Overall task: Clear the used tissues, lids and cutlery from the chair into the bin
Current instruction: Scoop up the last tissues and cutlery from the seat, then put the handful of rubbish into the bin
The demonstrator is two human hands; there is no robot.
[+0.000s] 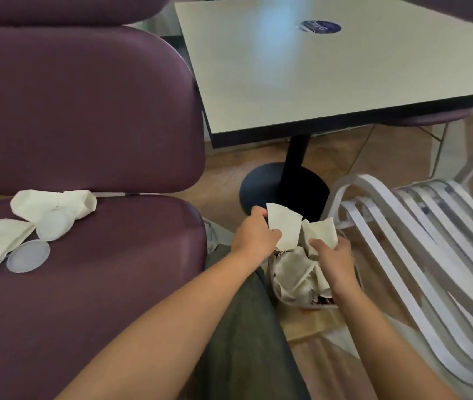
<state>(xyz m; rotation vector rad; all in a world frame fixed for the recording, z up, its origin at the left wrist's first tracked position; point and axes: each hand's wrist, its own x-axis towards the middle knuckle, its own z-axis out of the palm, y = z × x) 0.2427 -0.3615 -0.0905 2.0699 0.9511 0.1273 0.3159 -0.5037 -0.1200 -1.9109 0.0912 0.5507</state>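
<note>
Flanking bin (301, 305): purple chair (90, 284), white slatted chair (431, 255)

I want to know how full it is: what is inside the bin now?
The bin holds crumpled tissues, piled near its rim. Anything below them is covered. Both hands hold more tissues above it.

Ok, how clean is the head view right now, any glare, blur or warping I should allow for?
Head view: a pale bluish glare patch on the table; wide-angle bending curves the purple chair and the white slatted chair; overall softness, with the tissues in the left hand and right hand over the bin lacking fine detail.
</note>
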